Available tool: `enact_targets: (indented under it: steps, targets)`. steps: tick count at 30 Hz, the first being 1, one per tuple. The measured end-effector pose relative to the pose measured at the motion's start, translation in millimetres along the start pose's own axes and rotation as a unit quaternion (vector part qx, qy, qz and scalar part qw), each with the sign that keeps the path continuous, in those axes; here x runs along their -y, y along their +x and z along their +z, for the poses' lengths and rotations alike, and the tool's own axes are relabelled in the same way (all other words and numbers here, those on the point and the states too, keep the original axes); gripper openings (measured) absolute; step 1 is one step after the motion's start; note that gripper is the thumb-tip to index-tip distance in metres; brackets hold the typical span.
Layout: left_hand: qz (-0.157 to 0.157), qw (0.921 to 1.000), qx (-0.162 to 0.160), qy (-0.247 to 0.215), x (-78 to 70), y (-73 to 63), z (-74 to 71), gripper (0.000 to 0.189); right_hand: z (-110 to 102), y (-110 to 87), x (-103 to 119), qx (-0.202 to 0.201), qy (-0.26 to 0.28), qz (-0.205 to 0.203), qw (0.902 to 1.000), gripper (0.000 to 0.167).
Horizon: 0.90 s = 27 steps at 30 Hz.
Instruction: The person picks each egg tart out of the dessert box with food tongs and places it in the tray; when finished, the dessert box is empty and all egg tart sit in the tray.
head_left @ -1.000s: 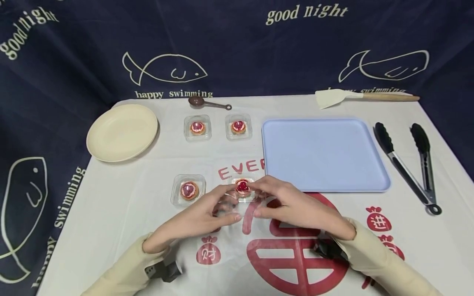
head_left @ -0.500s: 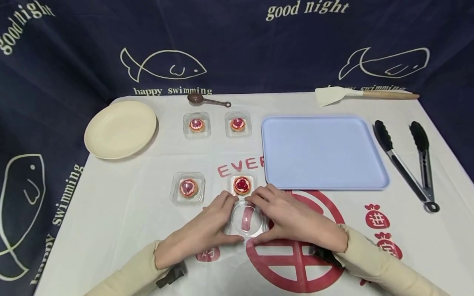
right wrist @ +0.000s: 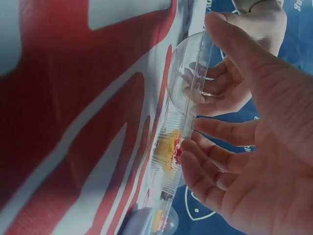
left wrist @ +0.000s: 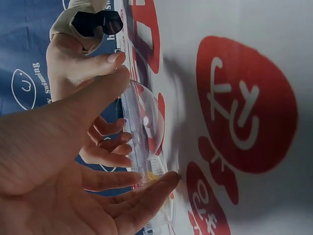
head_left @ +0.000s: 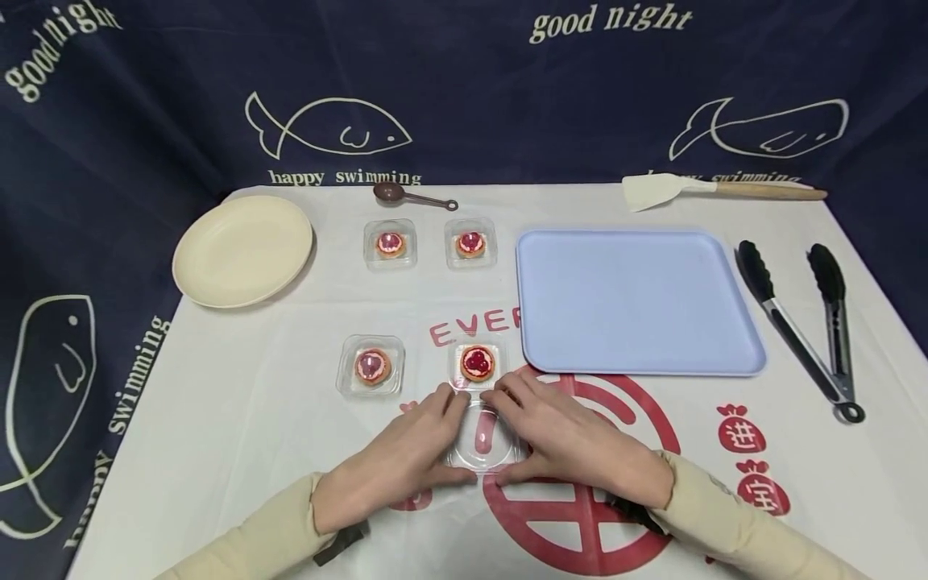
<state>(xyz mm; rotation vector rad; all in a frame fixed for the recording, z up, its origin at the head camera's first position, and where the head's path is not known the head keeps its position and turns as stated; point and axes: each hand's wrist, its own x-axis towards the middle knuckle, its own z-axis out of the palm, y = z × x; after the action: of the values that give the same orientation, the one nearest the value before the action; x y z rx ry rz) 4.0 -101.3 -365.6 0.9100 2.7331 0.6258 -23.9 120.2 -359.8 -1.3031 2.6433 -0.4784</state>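
A clear plastic box with a red-topped tart in it lies uncovered in the middle. Its domed lid is folded back toward me, dome side down, as the right wrist view shows. My left hand touches the lid's left side, thumb at the near edge and fingers by the hinge. On the right side my right hand touches it in the same way. Both hands have loosely extended fingers. In the left wrist view, my left thumb rests at the lid's edge.
Several lidded tart boxes stand to the left and behind. At left is a cream plate; a brown measuring spoon lies at the back. To the right are a blue tray, black-tipped tongs and a spatula.
Both hands have come back toward me from over the tart box, and its lid has swung open toward me. In the last half second the lid has settled slightly flatter.
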Motion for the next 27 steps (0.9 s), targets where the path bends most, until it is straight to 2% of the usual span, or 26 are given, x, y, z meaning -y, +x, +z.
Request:
enact_targets:
  steps: [7,11,14,17,22,25,27]
  targets:
    - [-0.003,0.9999,-0.01,-0.007,0.1,-1.9,-8.0,0.079,-7.2,-1.1,-0.5,0.002,0.007,0.013,0.9999,0.088]
    - [-0.009,0.9991,-0.02,-0.035,3.9,-2.4,-18.6,0.065,-13.7,5.4,-4.6,-0.016,0.044,0.01,0.9989,0.079]
    - [-0.011,0.9962,-0.039,-0.077,11.8,-3.0,-27.8,0.054,-17.9,14.0,-7.6,-0.035,0.074,0.01,0.9966,0.071]
    - [-0.009,0.9901,-0.073,-0.12,23.0,-5.6,-37.5,0.047,-20.7,25.4,-8.6,-0.05,0.093,0.016,0.9943,0.068]
    - [-0.013,0.9732,-0.15,-0.174,47.4,-11.5,-52.4,0.038,-24.5,50.4,-6.6,-0.049,0.13,0.025,0.99,0.071]
    - [-0.028,0.9658,-0.188,-0.176,65.7,-16.0,-57.4,0.041,-25.9,64.8,-3.8,-0.032,0.149,0.03,0.9879,0.074]
    - [-0.041,0.9629,-0.2,-0.176,79.2,-18.9,-58.9,0.045,-26.3,73.9,-2.0,-0.024,0.157,0.029,0.9869,0.076]
